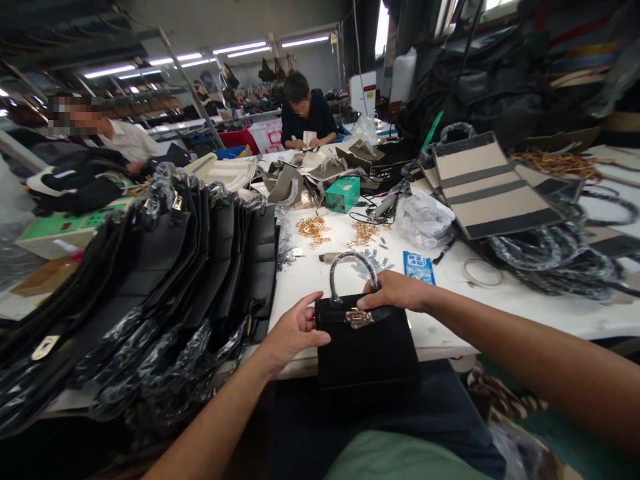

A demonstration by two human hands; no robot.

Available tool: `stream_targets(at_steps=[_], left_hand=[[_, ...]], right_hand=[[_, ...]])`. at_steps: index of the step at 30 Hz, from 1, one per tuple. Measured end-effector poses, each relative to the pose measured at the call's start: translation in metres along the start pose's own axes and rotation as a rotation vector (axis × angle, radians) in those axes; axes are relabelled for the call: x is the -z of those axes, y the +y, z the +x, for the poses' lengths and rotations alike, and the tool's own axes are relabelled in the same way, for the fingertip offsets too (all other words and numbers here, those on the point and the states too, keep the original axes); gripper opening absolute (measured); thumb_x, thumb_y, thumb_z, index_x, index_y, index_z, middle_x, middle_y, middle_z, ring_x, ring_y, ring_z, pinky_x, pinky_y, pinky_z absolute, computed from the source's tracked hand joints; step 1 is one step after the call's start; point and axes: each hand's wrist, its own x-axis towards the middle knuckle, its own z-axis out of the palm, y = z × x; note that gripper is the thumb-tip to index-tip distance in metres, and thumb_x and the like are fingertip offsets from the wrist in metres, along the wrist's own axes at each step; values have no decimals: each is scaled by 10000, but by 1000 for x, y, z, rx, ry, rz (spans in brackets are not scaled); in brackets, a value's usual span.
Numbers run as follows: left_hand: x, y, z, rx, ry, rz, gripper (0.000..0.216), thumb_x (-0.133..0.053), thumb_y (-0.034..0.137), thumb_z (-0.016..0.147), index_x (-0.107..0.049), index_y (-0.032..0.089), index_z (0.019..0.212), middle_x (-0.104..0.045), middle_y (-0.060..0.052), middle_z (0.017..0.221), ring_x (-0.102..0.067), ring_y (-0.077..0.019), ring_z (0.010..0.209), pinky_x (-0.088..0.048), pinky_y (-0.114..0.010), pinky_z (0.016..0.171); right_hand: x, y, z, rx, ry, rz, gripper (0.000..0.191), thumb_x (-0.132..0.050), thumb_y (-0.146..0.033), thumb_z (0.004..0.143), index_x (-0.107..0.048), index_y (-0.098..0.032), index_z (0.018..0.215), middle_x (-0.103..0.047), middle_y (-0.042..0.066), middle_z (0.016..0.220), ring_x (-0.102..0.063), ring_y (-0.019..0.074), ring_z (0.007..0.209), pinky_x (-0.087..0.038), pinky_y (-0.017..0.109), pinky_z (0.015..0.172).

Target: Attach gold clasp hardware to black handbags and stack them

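Note:
A small black handbag (367, 357) with a gold clasp (358, 318) and a plastic-wrapped handle (349, 262) stands upright at the near edge of the white table (450, 280), partly over my lap. My left hand (295, 330) touches the bag's left side, fingers loosely spread. My right hand (395, 291) rests on the bag's top edge by the clasp, its fingers curled over the strap there.
A row of black bags (190, 267) in plastic wrap stands to the left. Gold fittings (313, 229), a green box (343, 193), a blue packet (419, 267), beige-and-black panels (493, 187) and wrapped handles (555, 247) lie on the table. Two people sit at the far end.

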Motion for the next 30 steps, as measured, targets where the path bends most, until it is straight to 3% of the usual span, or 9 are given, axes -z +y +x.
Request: stream_targets(at_steps=[2, 6, 11, 15, 22, 26, 30], left_hand=[[-7, -19, 3, -67, 161, 130, 1011, -831, 232, 638, -281, 194, 1486, -678, -103, 1093, -678, -220, 900, -517, -349, 822], [-16, -44, 15, -153, 413, 248, 777, -734, 358, 764, -374, 199, 1434, -685, -63, 982, -676, -212, 853, -525, -325, 774], [-13, -45, 26, -131, 601, 123, 629, -721, 443, 781, -522, 208, 1330, -693, -98, 1144, -645, -254, 1078, -462, -366, 983], [-8, -43, 31, -86, 641, -155, 440, -670, 486, 820, -657, 205, 1159, -705, -87, 1172, -628, -265, 1144, -439, -390, 1039], [-5, -36, 36, 48, 717, -494, 262, -647, 380, 823, -733, 172, 958, -763, -100, 994, -684, -295, 1061, -504, -423, 984], [-7, -39, 38, 42, 753, -516, 233, -658, 370, 805, -734, 190, 932, -768, -75, 965, -691, -279, 1050, -498, -399, 999], [-4, -50, 38, 8, 752, -469, 288, -723, 399, 747, -730, 176, 928, -763, -83, 980, -671, -294, 1086, -469, -407, 1031]], right_hand=[[-1, 9, 8, -22, 59, 95, 437, -783, -536, 652, -746, -142, 836, -689, 21, 729, -584, 151, 642, -436, 244, 596], [-10, 21, 17, 5, 202, 168, 486, -736, -574, 716, -737, -163, 974, -730, 46, 886, -649, 209, 818, -484, 294, 741], [-24, 35, 17, 79, 459, 152, 552, -676, -577, 787, -656, -212, 1201, -687, 68, 1159, -619, 267, 1073, -457, 381, 945], [-28, 49, 26, 116, 532, 55, 640, -644, -588, 809, -562, -213, 1322, -639, 97, 1237, -609, 275, 1110, -464, 404, 961], [6, 33, 56, 187, 729, -319, 295, -558, -416, 892, -695, -202, 1042, -686, 62, 1041, -661, 194, 881, -505, 321, 814], [23, 9, 91, 197, 699, -449, 227, -576, -341, 878, -723, -206, 986, -709, 48, 970, -647, 190, 880, -479, 305, 827], [21, -14, 141, 202, 585, -545, 189, -619, -323, 855, -743, -238, 969, -725, 28, 1009, -648, 182, 887, -464, 277, 806]])
